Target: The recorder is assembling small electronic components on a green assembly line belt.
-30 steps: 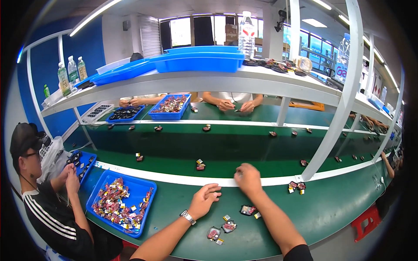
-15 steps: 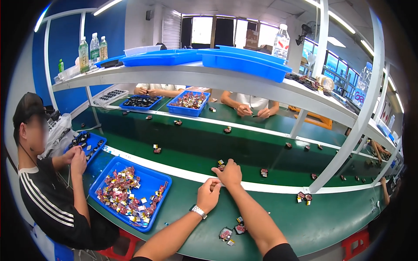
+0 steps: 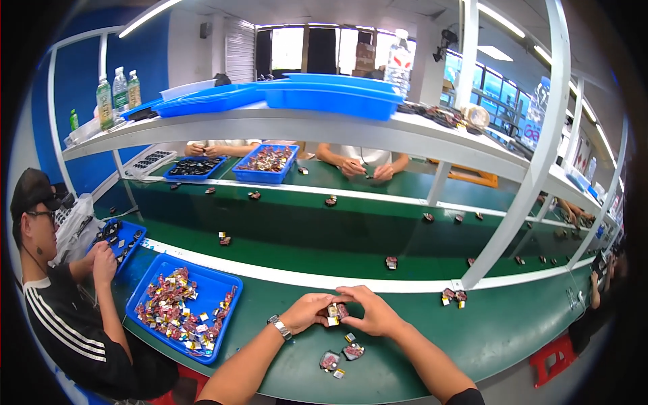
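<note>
Between my two hands, over the near strip of green table, is a small electronic module (image 3: 334,314) with dark red and black parts and a white-and-yellow tab. My left hand (image 3: 308,313) grips its left side, fingers closed. On the other side, my right hand (image 3: 370,312) curves round it with thumb and index finger at its edge. Just below my hands lie a dark module (image 3: 353,351) and another module (image 3: 330,361) in clear wrapping, with small white-and-yellow tabs beside them. The held module's finer details are too small to make out.
To my left stands a blue tray (image 3: 228,297) heaped with similar modules. A co-worker (image 3: 61,317) sits beyond it, hands together. Spaced modules (image 3: 391,263) lie on the green belt (image 3: 290,236) ahead. A white shelf post (image 3: 513,216) rises at right; other people's hands work across the belt.
My right hand has come back from the belt with a module and now meets my left hand. The view has shifted, so the scene sits further left.
</note>
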